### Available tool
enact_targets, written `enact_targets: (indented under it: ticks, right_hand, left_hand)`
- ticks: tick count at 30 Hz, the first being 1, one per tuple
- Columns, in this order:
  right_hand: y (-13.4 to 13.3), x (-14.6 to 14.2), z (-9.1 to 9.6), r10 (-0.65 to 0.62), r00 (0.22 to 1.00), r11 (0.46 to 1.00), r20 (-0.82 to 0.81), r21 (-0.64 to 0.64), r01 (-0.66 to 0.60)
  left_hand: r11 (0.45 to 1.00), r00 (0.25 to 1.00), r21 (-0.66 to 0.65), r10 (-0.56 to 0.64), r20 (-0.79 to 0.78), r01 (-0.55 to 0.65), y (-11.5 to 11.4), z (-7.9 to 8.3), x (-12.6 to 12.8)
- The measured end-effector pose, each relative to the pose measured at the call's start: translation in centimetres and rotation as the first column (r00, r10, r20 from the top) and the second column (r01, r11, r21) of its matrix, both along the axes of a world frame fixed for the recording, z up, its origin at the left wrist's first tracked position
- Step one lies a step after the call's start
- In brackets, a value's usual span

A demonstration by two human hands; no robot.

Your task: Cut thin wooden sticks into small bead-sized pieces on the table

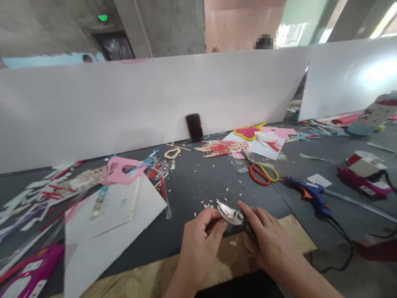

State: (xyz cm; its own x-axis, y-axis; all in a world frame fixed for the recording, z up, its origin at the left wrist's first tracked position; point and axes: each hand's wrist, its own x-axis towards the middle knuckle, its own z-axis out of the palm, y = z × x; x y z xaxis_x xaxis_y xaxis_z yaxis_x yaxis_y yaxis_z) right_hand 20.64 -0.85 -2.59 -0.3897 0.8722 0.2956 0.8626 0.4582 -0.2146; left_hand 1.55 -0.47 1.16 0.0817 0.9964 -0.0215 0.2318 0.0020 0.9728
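Note:
Low in the middle of the head view, my right hand is wrapped around the handles of a pair of pruning shears, their metal blades pointing left. My left hand is closed in a pinch at the blades; what its fingers hold is hidden behind them. A tiny pale piece shows by the blade tip. Short cut pale pieces are scattered on the dark table just beyond both hands. Farther back lies a bundle of red-and-pale sticks in clear wrapping.
Scissors with red and yellow handles lie ahead. A blue glue gun with its cord is at right. White paper and a pink cutout spread at left. A phone leans against the white partition.

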Motion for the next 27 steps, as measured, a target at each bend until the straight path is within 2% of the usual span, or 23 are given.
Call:
enact_targets:
  ticks: [6, 13, 21, 27]
  right_hand:
    - [0.02, -0.20, 0.42, 0.000, 1.000, 1.000, 0.011, -0.006, 0.000]
    - [-0.14, 0.07, 0.43, 0.029, 1.000, 0.998, -0.006, -0.055, -0.030]
    - [-0.44, -0.07, 0.50, 0.050, 0.998, 0.999, -0.039, -0.013, -0.050]
    - [-0.19, -0.14, 0.53, 0.066, 0.996, 0.997, -0.056, -0.021, -0.068]
  left_hand:
    - [0.998, 0.998, 0.048, 0.053, -0.032, -0.052, -0.03, -0.23, 0.40]
    - [0.997, 0.999, 0.078, -0.005, -0.047, 0.008, -0.01, -0.18, 0.02]
    - [0.993, 0.992, -0.001, -0.122, 0.033, 0.122, -0.25, 0.25, -0.34]
    - [0.994, 0.994, -0.003, -0.107, -0.021, 0.107, -0.27, 0.13, -0.49]
